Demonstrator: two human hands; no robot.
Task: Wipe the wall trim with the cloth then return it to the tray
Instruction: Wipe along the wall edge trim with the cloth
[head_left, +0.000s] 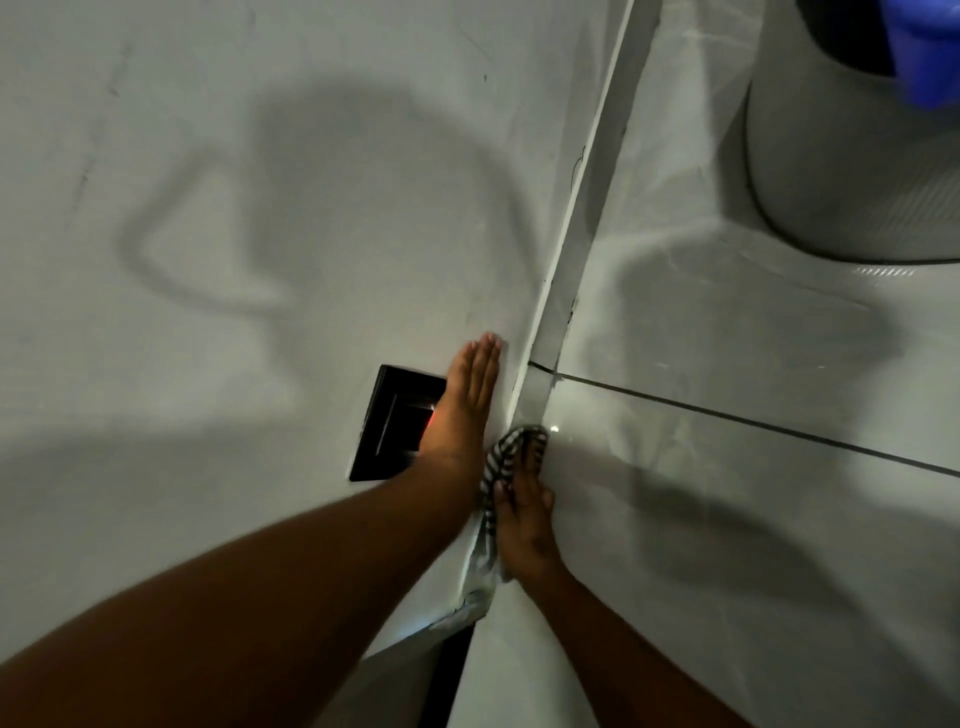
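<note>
Head view: my right hand presses the striped cloth against the wall trim, fingers closed over it. Left hand lies flat, fingers together, on the wall. Cloth looks soft, light; I'd bunch it mid-fold.

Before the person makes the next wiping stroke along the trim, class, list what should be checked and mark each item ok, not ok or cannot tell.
1. Striped cloth gripped by right hand: ok.
2. Cloth pressed against the wall trim: ok.
3. Left hand braced flat on the wall, clear of the cloth's path: ok.
4. Left hand clear of the black wall socket: not ok, it overlaps the plate.
5. Trim ahead free of obstacles: ok.
6. Tray ready for the cloth's return: cannot tell, none in view.
</note>
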